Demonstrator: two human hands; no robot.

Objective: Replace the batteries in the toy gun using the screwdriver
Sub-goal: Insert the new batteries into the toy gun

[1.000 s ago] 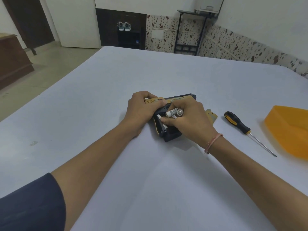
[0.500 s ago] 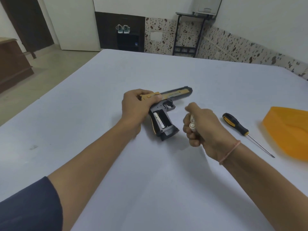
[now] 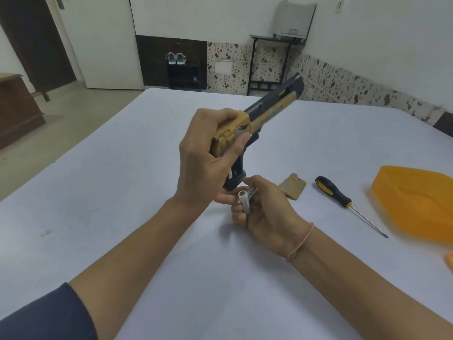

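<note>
A wide table covered in pale blue-white cloth (image 3: 117, 197) fills the view, and an orange translucent plastic tray (image 3: 416, 207) is seen near its right edge. A dark blue and tan plastic toy gun (image 3: 272, 111) is held clear of the table, above its middle. It is tilted so that the muzzle is aimed up and away to the right and the grip is pointed down. The tan rear of the slide is gripped by the left hand (image 3: 203, 163), with fingers and thumb wrapped round it. The right hand (image 3: 269, 212) is held just below the base of the grip, its lower fingers curled round a white cylindrical battery (image 3: 245, 201). Whether a second one is enclosed behind it cannot be told. One finger is stretched out under the grip. A screwdriver with a black and yellow handle and thin steel shaft (image 3: 334, 193) is laid on the cloth between the right hand and the tray, untouched. A small tan plastic battery cover (image 3: 293, 188) is laid just beside its handle, so the compartment is judged to be open.

The toy gun is judged to be light, stiff and hollow, with smooth moulded faces. It is best taken by the slide or frame, away from the open grip. The battery is judged hard, slippery and apt to roll, and is best pinched across its sides.
</note>
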